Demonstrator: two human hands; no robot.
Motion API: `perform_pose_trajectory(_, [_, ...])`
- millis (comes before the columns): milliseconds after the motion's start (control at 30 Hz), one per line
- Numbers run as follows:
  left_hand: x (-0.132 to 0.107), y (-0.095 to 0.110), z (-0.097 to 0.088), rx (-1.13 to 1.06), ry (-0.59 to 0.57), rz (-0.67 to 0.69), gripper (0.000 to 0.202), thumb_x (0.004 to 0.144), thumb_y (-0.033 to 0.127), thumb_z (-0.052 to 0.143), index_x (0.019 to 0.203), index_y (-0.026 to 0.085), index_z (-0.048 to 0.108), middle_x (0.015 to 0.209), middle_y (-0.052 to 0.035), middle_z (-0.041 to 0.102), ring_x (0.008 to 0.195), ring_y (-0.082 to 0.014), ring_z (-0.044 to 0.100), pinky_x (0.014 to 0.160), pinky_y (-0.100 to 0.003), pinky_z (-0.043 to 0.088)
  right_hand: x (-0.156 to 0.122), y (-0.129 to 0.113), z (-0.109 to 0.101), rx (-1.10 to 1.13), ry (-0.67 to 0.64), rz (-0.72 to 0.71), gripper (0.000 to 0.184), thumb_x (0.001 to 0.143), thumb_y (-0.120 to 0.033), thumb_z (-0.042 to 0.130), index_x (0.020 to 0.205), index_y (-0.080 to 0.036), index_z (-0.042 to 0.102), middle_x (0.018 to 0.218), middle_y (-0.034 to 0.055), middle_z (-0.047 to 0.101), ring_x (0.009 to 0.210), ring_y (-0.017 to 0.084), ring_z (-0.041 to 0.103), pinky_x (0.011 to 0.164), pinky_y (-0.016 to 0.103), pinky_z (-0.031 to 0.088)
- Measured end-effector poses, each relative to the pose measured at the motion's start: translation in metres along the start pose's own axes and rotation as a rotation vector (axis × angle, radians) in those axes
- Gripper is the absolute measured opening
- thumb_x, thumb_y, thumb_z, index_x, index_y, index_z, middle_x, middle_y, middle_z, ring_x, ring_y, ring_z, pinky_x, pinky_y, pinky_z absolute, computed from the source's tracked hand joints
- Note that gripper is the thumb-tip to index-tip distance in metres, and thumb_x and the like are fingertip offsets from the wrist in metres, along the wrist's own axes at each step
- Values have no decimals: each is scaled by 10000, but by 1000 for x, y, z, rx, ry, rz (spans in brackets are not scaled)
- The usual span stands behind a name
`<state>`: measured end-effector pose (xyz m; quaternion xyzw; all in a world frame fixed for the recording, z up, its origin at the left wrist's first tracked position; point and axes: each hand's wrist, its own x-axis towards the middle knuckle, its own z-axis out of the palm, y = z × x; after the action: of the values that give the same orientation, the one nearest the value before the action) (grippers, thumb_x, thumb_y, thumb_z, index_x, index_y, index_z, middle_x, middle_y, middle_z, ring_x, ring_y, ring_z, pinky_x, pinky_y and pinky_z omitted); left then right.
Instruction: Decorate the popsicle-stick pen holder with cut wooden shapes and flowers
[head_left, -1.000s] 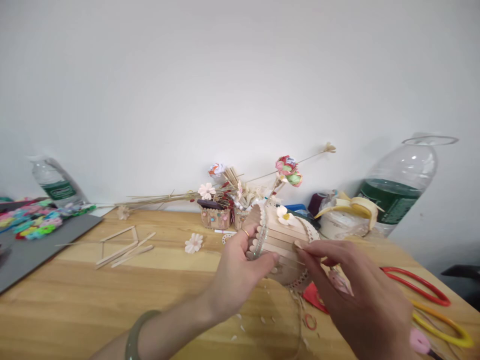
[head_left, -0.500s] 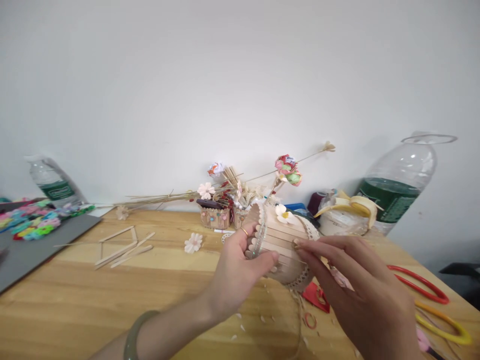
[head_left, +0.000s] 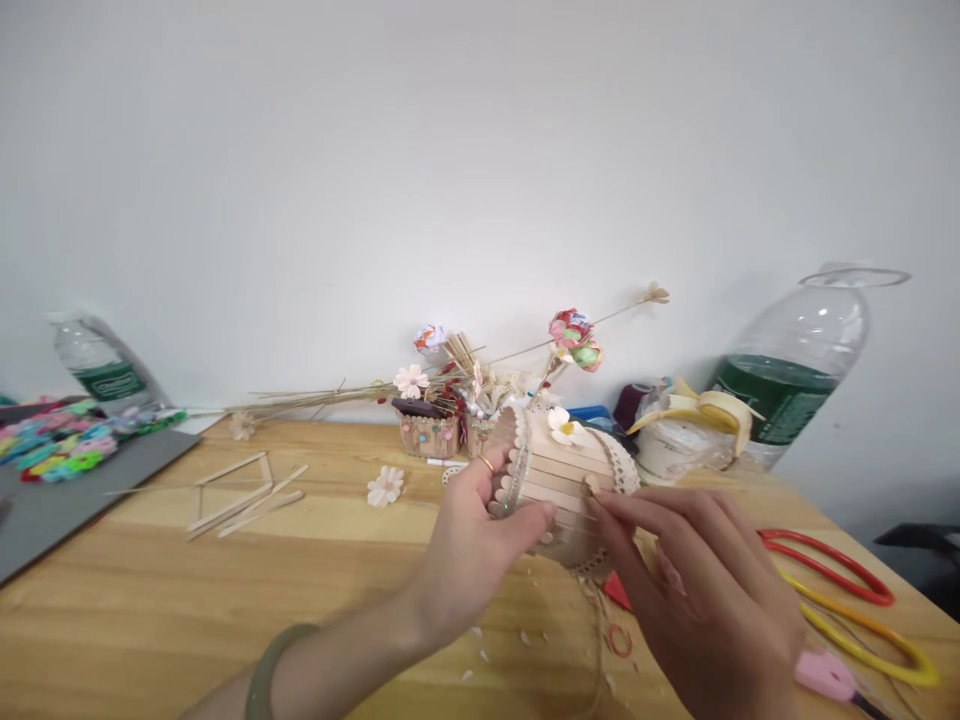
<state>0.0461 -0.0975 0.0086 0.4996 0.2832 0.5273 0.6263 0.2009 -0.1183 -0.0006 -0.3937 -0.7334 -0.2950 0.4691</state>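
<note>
My left hand point(head_left: 472, 545) grips a jar clad in wooden craft sticks point(head_left: 559, 480), lying on its side above the wooden table point(head_left: 225, 600), thumb and fingers wrapped round its glass rim. A white paper flower point(head_left: 561, 425) and lace trim point(head_left: 621, 462) decorate it. My right hand point(head_left: 705, 590) lies against the jar's right side, fingertips pinched on a stick there. A green bangle point(head_left: 262, 665) circles my left wrist.
Loose craft sticks point(head_left: 240, 495) and a paper flower point(head_left: 386, 486) lie on the left. Small decorated pots with dried stems point(head_left: 442, 415) stand at the back. A large plastic bottle point(head_left: 795, 370), tape roll point(head_left: 686, 440), red and yellow hoops point(head_left: 847, 590), pink tool point(head_left: 825, 675), grey board point(head_left: 67, 490).
My right hand slid slightly left and down along the jar. The left hand and the jar stayed almost still.
</note>
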Motion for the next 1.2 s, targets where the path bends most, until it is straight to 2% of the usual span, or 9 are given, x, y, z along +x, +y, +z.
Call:
perform_pose_trajectory(267, [0, 0, 0, -16, 6, 5, 325, 693, 165, 670, 1015, 156, 622, 884, -31, 708, 807, -162, 657, 748, -251, 510, -5, 5, -6, 126, -48, 82, 217, 824, -78, 568, 1002, -196, 604, 822, 39, 607, 725, 158, 570, 651, 301, 456])
perform_pose_trajectory(500, [0, 1, -1, -10, 4, 4, 342, 689, 170, 668, 1029, 166, 625, 844, -11, 702, 742, -134, 645, 723, -240, 517, -4, 6, -15, 160, -91, 85, 161, 802, -110, 588, 943, -185, 604, 817, 43, 586, 744, 162, 562, 626, 293, 455])
perform_pose_trajectory(767, [-2, 1, 0, -9, -3, 15, 342, 710, 142, 646, 1048, 185, 614, 894, 0, 699, 805, -131, 649, 790, -242, 510, -1, 4, -11, 103, -57, 25, 181, 781, -73, 624, 906, -205, 628, 756, 20, 587, 667, 131, 523, 580, 275, 445])
perform_pose_trajectory(1033, [-2, 1, -1, 2, -18, 17, 318, 714, 153, 654, 1029, 182, 625, 884, -10, 710, 769, -126, 654, 742, -220, 519, 0, 5, -15, 74, -46, 90, 77, 796, -132, 626, 842, -193, 612, 769, 23, 572, 687, 138, 556, 616, 281, 446])
perform_pose_trajectory(1200, [-3, 0, 0, 3, -21, 22, 323, 719, 144, 653, 1037, 188, 616, 904, -5, 717, 783, -117, 657, 746, -199, 511, 1, 5, -13, 91, -39, 81, 101, 792, -107, 624, 843, -191, 600, 754, 16, 581, 675, 132, 557, 611, 276, 452])
